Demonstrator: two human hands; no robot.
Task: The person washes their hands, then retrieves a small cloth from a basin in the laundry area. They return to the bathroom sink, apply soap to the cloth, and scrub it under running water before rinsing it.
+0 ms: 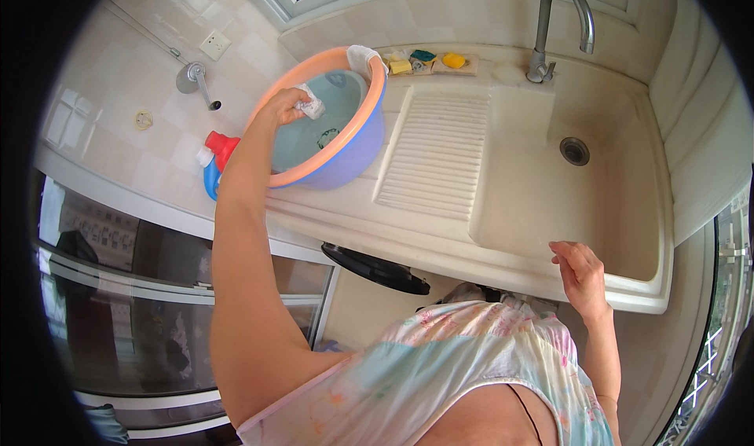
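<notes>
My left hand [287, 105] grips a bunched white cloth [311, 102] over the nested plastic basins at the left end of the sink counter. The outer basin [347, 166] is bluish purple, and an orange rim [325, 162] shows inside it. Within them sits a pale blue-green basin [300, 145] with a dark pattern on its bottom. Another white cloth [364, 60] hangs over the far rim. My right hand [580, 272] hovers above the front edge of the sink basin [530, 198], its fingers loosely curled; whether anything is inside them cannot be made out.
A ribbed washboard [436, 154] is moulded between the basins and the sink. The grey faucet [539, 63] rises at the back, with the drain [574, 151] below. Sponges and soap [453, 61] lie along the back ledge. Bottles with a red cap [222, 148] stand left of the basins.
</notes>
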